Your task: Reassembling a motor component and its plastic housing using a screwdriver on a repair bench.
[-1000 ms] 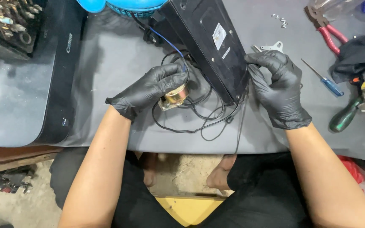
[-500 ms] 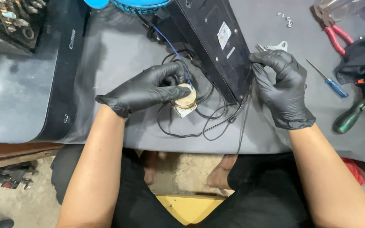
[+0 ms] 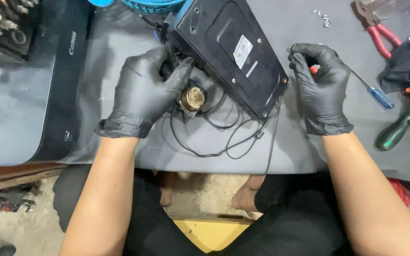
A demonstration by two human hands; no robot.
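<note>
A black device casing (image 3: 228, 52) lies tilted on the grey table (image 3: 119, 28), with thin black wires (image 3: 224, 142) looping out below it. My left hand (image 3: 143, 95), in a black glove, grips a small round brass-coloured part (image 3: 193, 98) attached to those wires, pressed against the casing's lower left edge. My right hand (image 3: 321, 87), also gloved, sits curled at the casing's right edge. It seems to pinch a small red-handled tool (image 3: 313, 69) whose thin tip pokes out above the fingers.
A black printer (image 3: 48, 95) fills the left side. A blue basket (image 3: 153, 5) stands at the top edge. To the right lie red pliers (image 3: 380, 33), a blue-handled screwdriver (image 3: 379, 98), a green-handled tool (image 3: 395, 135), a black cloth (image 3: 409, 61) and small screws (image 3: 321, 15).
My left hand has turned and lifted the brass part closer to the casing's lower edge. My right hand has stayed at the casing's right side.
</note>
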